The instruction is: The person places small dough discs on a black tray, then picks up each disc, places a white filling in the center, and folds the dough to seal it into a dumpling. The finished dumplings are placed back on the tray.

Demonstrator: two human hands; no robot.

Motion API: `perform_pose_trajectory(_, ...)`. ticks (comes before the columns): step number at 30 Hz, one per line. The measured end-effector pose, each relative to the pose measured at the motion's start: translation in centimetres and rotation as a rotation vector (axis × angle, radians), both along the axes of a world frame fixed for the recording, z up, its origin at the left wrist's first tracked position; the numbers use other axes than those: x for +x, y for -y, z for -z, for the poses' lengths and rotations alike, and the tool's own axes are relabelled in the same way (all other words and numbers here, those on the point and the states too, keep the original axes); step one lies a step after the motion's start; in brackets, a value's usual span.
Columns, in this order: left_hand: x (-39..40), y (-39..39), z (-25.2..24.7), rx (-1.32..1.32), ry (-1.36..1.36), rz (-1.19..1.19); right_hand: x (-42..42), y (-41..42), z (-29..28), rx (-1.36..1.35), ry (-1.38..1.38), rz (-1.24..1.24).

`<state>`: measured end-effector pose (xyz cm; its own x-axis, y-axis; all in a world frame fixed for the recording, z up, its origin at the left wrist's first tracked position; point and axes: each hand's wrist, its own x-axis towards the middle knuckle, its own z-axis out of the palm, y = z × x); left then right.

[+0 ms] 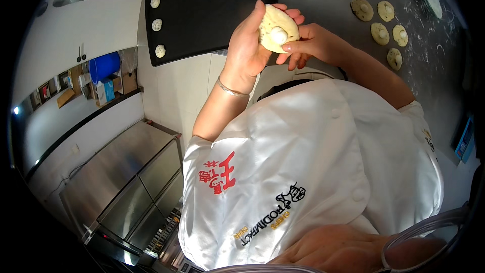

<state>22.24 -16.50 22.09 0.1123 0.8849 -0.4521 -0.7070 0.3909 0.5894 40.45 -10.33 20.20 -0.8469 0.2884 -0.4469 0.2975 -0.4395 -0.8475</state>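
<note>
A flattened round of pale, speckled dough (272, 21) lies on the palm of my left hand (248, 41), whose thumb rests along its edge. Near the middle of the dough sits a smooth white ball (279, 35). My right hand (308, 45) pinches the lower right rim of the same dough, thumb on top and fingers beneath. Both hands are above the near edge of a black baking tray (212, 15). Several small speckled dough balls (157, 25) stand along the tray's left and far sides.
On the floured metal worktop (424, 60) at right lie several flattened dough rounds (380, 33), most with a pale lump on top. Behind them is a round container with white contents (432, 0). A blue device (464, 140) is at the far right. Stainless-steel equipment (125, 182) stands lower left.
</note>
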Motion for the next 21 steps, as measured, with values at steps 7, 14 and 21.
perform_pose_trajectory(7,-0.2,-0.3,-1.5,-0.049,0.284,-0.187,1.6,0.9,2.6,1.331,-0.315,0.457)
perform_pose_trajectory(14,0.7,0.1,-1.6,-0.025,0.362,-0.049,0.6,-1.1,1.1,1.940,-0.652,0.414)
perform_pose_trajectory(21,1.0,-0.1,-0.5,-0.130,0.111,-0.152,1.3,0.0,1.7,1.796,-0.673,0.268)
